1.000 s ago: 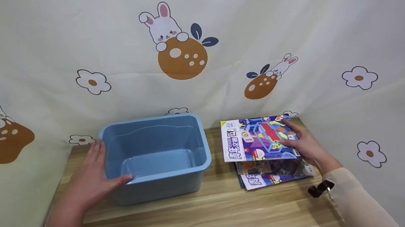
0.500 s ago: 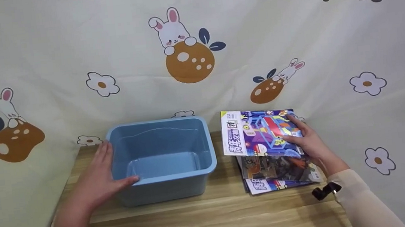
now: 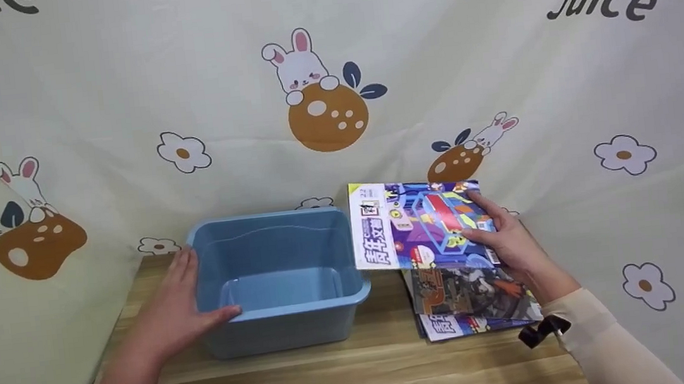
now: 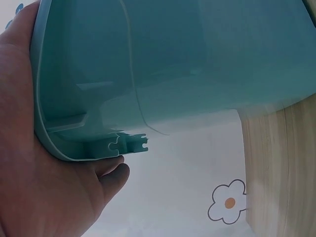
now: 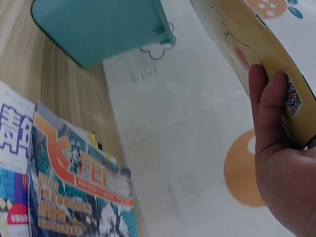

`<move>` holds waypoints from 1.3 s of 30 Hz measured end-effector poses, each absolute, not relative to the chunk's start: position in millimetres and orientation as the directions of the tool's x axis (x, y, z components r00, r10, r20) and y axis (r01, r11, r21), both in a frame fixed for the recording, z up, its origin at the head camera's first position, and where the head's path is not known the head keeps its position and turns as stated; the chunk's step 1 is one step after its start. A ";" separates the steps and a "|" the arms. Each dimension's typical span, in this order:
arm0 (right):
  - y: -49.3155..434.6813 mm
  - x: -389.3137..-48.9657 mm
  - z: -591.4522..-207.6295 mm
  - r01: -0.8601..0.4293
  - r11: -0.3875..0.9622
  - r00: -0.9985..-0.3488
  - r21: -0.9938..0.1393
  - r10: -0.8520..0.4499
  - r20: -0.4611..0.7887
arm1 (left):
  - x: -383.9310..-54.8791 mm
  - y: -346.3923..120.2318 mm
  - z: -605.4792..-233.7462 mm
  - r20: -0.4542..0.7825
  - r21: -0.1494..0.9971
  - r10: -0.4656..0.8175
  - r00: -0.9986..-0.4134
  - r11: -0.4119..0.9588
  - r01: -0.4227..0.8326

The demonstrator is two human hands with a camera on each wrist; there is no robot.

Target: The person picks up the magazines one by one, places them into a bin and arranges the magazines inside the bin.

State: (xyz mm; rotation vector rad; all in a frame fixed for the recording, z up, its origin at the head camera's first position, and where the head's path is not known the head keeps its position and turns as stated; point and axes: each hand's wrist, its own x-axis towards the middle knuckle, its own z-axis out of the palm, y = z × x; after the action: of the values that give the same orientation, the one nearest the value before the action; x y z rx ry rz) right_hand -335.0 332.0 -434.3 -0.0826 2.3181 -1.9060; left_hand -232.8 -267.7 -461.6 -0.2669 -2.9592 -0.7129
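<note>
My left hand (image 3: 171,318) holds the blue plastic bin (image 3: 286,328) at its near left corner, the thumb over the front rim. In the left wrist view the hand (image 4: 54,163) lies against the rim of the bin (image 4: 173,59), fingertips below the lip. Between thumb and fingers, my right hand (image 3: 513,247) grips a colourful magazine (image 3: 422,225) by its right edge, raised, its left side at the bin's right rim. From below, in the right wrist view, fingers press the yellowish back of this magazine (image 5: 256,39), which bears a QR code.
Several magazines (image 3: 480,295) lie stacked on the wooden table (image 3: 337,383) to the right of the bin; the top one (image 5: 79,182) has an orange title. A curtain (image 3: 229,89) printed with rabbits and flowers encloses the table at the back and sides.
The colourful magazine has come up off the stack and moved left to the bin's right rim, uncovering more of the magazine beneath. My left hand keeps its hold on the bin.
</note>
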 end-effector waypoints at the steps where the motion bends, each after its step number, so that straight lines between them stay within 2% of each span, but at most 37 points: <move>1: 327.5 -333.6 -432.4 0.061 0.193 -0.989 -0.979 -0.123 -0.086 | -233.0 -267.1 -461.7 0.123 0.444 0.151 -0.981 0.876 0.190; 4: 314.1 -331.6 -427.6 0.084 0.158 -0.986 -0.984 -0.126 -0.105 | -233.5 -265.7 -462.2 0.122 0.441 0.155 -0.980 0.877 0.193; 9: 293.3 -334.9 -425.2 0.044 0.117 -0.986 -0.992 -0.156 -0.062 | -232.6 -266.0 -463.9 0.122 0.441 0.151 -0.981 0.877 0.190; 17: 262.2 -340.3 -418.5 0.013 0.165 -0.986 -0.986 -0.162 -0.041 | -236.3 -266.2 -460.0 0.119 0.437 0.149 -0.982 0.880 0.187; 24: 236.9 -342.6 -419.9 0.018 0.071 -0.975 -0.997 -0.218 -0.034 | -238.0 -266.0 -458.9 0.126 0.442 0.143 -0.982 0.878 0.185; 39: 186.4 -339.5 -425.6 0.039 0.139 -0.968 -0.990 -0.239 -0.072 | -232.9 -265.1 -460.7 0.103 0.446 0.121 -0.987 0.882 0.155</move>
State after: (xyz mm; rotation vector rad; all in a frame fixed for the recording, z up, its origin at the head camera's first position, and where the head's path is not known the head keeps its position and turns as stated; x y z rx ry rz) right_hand -339.5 186.4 -425.6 -0.1965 2.1997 -1.9227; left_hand -232.9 -265.1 -460.7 -0.2187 -2.9770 -0.7142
